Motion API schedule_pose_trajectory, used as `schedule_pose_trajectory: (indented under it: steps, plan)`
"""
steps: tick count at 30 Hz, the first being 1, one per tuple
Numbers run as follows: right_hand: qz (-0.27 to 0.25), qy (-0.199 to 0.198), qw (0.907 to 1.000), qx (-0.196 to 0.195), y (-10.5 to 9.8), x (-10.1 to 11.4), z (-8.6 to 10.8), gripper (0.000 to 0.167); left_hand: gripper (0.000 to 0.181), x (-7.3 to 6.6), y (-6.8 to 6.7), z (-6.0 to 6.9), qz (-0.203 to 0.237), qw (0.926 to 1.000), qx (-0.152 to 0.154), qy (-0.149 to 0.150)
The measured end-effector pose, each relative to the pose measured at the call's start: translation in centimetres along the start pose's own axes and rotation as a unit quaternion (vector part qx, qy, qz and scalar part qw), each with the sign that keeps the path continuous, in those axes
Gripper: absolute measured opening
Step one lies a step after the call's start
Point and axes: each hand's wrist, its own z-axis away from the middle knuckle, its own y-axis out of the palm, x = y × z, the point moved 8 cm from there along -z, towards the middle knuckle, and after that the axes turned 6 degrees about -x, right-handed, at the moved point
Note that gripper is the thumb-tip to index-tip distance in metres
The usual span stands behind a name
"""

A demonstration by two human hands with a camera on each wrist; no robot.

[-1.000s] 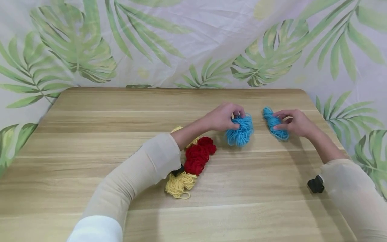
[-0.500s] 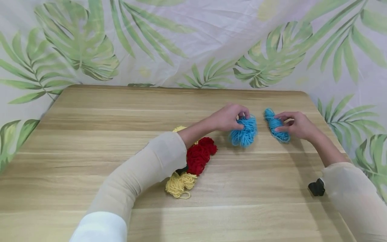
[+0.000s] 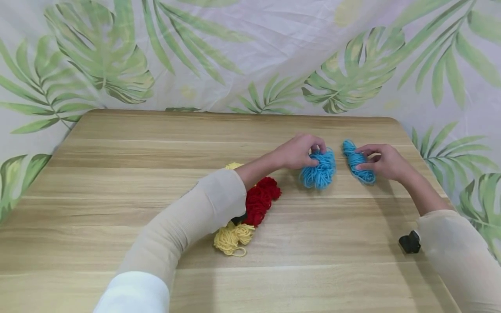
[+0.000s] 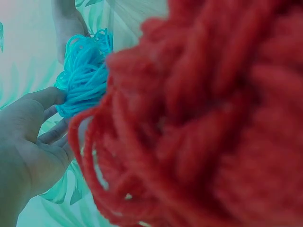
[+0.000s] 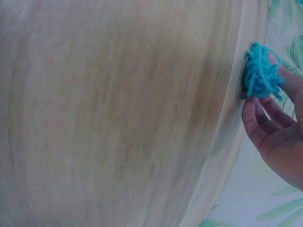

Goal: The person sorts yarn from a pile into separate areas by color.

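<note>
My left hand [image 3: 299,151] grips a loose-ended blue yarn bundle [image 3: 318,171] at the right rear of the table, thumb on the near side and fingers over its top. To its right lies a longer blue yarn skein [image 3: 354,158], tied in at the middle. My right hand [image 3: 385,161] holds that skein between thumb and fingers, as the right wrist view also shows with the skein [image 5: 260,75] against the tabletop. A small gap separates the two blue bundles. In the left wrist view, red yarn [image 4: 189,118] fills much of the foreground.
Under my left forearm lie a red yarn bundle [image 3: 260,202], a near yellow yarn bundle [image 3: 231,238] and a far yellow yarn bundle [image 3: 233,165], partly hidden by the sleeve. A leaf-print cloth [image 3: 274,52] hangs behind the wooden table [image 3: 156,148].
My left hand has shifted a little to the right with its blue yarn bundle, closer to the other blue skein. The view tilted slightly; my right hand stays on its skein.
</note>
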Motion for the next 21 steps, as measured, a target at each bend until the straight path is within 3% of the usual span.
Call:
schedule_pose_trajectory:
  steps: [21]
  plan:
    - [-0.013, -0.009, 0.9998, -0.009, 0.0, -0.1, -0.2, 0.045, 0.021, -0.8, 1.8, -2.4, -0.003, 0.9999, 0.007, -0.007]
